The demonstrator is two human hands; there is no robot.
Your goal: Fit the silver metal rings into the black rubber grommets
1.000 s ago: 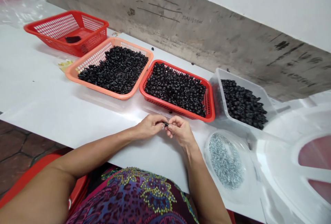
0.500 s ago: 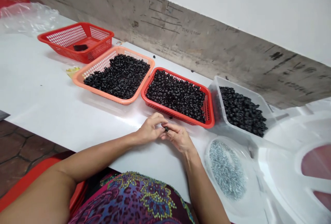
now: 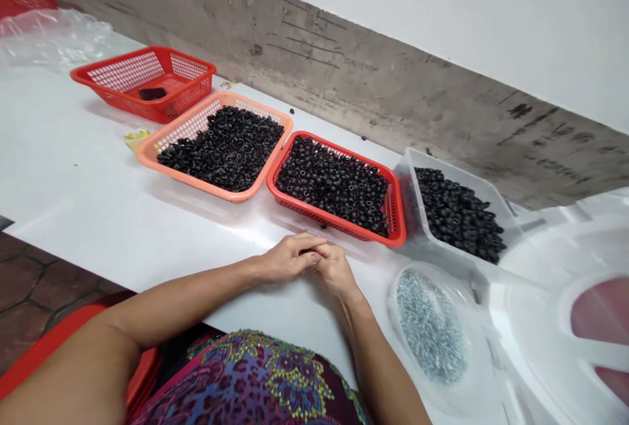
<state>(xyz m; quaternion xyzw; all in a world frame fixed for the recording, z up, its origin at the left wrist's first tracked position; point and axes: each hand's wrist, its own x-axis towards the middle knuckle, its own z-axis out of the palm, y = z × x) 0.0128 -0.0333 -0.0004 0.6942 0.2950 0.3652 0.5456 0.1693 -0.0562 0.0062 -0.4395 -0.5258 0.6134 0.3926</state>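
Looking on from the head camera's view, a person sits at a white laminate desk (image 3: 88, 169), forearms reaching forward, with the left hand (image 3: 287, 258) and right hand (image 3: 335, 269) drawn together just in front of a red plastic mesh basket (image 3: 344, 226). The fingers (image 3: 299, 243) of both hands are closed together and overlap, curled around a small dark piece (image 3: 309, 251), of which only a sliver shows. Whether they are clamped on it or merely cupping it, I cannot tell.

The hands work low, close to the white surface and near each other, which looks like a sound way to steady so small a piece. The red basket holds a heap of black rubber-like rings (image 3: 334, 186). To its left, a peach-orange plastic mesh basket (image 3: 170, 143) holds a looser heap of black pieces (image 3: 221, 148); further left, a red mesh basket (image 3: 122, 68) holds a small dark lump (image 3: 152, 93).

To the right, a clear plastic tub (image 3: 417, 176) holds more black rings (image 3: 457, 215), and nearer the right hand, a round clear plastic dish (image 3: 410, 274) holds tiny silvery metal rings (image 3: 430, 327). A crumpled clear plastic bag (image 3: 54, 38) lies at the desk's far corner, against a scuffed concrete wall (image 3: 344, 91).
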